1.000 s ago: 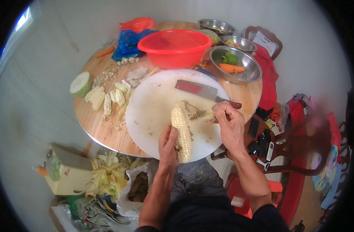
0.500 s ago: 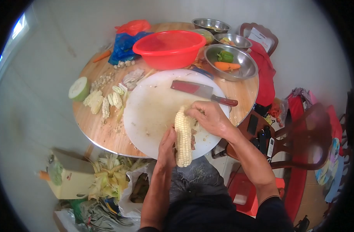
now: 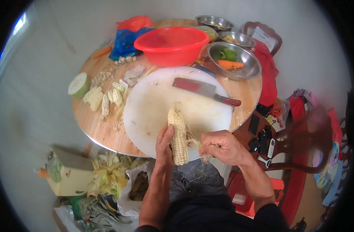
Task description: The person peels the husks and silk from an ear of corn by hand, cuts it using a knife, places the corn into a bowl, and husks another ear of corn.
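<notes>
From my remote seat I watched through the head view as the left hand (image 3: 165, 145) held a long pale-yellow corn cob (image 3: 179, 141) from its left side, fingers curled against it and thumb lying along the front. The cob stood nearly upright, tilted a little, over the near part of a round white cutting board (image 3: 146, 112), with its lower end past the board's near edge; I could not tell whether it touched.

The right hand (image 3: 225, 146) was just beside it on the right, fingers pinched together on thin brownish strands of corn silk (image 3: 194, 142) that stretched across to the cob. More loose threads lay on the dark grey trousers (image 3: 200, 174) below.

Farther back on the board I saw a broad steel cleaver (image 3: 205, 90), its dark red handle reaching beyond the right edge. The board sat on a round wooden bench (image 3: 103, 131). Behind it stood a wide red plastic basin (image 3: 171, 48), and to the basin's right a shiny steel bowl (image 3: 253, 66) held a green bell pepper (image 3: 228, 55) and an orange carrot (image 3: 230, 64). Left of the board lay pale corn pieces (image 3: 94, 97), near a cut green-skinned gourd (image 3: 79, 86).
</notes>
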